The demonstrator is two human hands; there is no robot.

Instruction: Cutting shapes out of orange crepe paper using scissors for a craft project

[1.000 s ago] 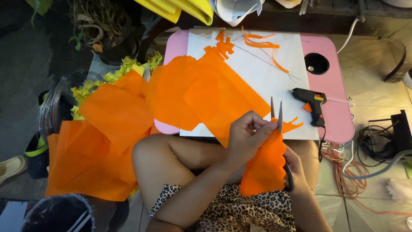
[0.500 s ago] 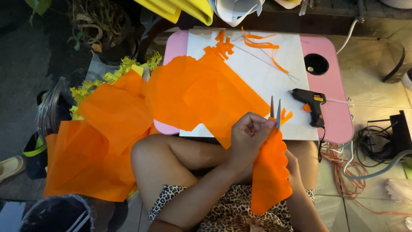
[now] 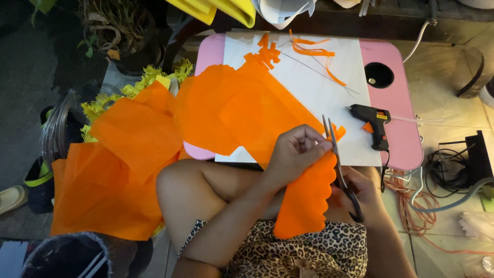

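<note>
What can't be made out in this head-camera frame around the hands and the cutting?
- Right hand: its fingers are hidden by the scissors handles and the orange paper strip.
- Left hand: its fingertips are tucked behind the strip's top edge.
- Glue gun: its cord's end runs off among the floor cables.

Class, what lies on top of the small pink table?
On the small pink table lie a white sheet, large orange tissue sheets, orange strips and a black glue gun. Whatever is beneath the sheets is covered.

A small pink table (image 3: 406,139) carries a white sheet (image 3: 319,98), orange tissue paper (image 3: 242,113), orange strips (image 3: 314,51) and a black glue gun (image 3: 374,121).
</note>
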